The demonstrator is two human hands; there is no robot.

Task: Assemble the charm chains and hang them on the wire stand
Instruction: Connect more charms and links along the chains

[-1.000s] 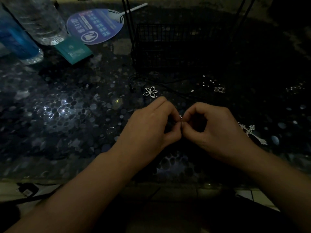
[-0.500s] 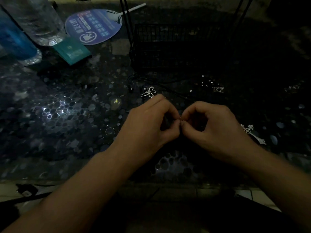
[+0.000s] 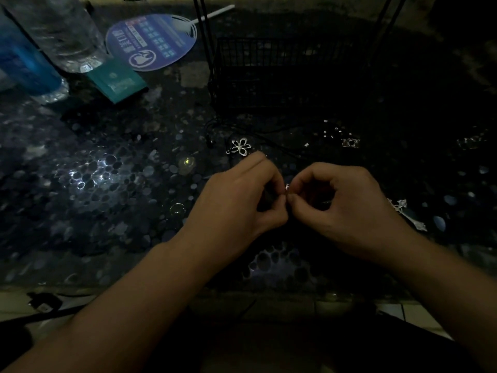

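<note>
Glinting metal piece (image 3: 287,187) between both hands

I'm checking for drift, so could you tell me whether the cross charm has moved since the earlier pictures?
No. The cross charm lies on the table just past the right hand, as before; small shifts match the camera's own movement.

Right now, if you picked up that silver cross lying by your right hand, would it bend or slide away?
The cross looks like thin cast metal, so probably stiff and light. Lying flat on the glossy table, it might skid when nudged. It shouldn't roll.
</note>
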